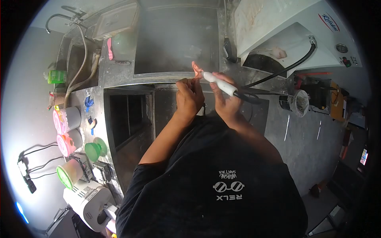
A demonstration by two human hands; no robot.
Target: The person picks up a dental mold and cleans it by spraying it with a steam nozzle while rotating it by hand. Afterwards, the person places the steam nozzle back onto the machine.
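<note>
Black T-shirt (238, 158) cloth lies below the white handpiece (223, 85). Left of it, the left hand (188, 97), forearm angled inward, pinches a pink denture-like piece (195, 70) at the handpiece's tip; the right hand (228, 96) wraps its barrel. Trimming seems underway; steady, light contact is called for.

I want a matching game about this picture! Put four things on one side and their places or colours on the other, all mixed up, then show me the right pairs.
Things:
1. white handpiece
2. pink piece
3. T-shirt
4. curved tap

Places or colours:
A. black
B. at the top left of the picture
C. held in the left hand
D. held in the right hand

Right pairs: 1-D, 2-C, 3-A, 4-B
</note>
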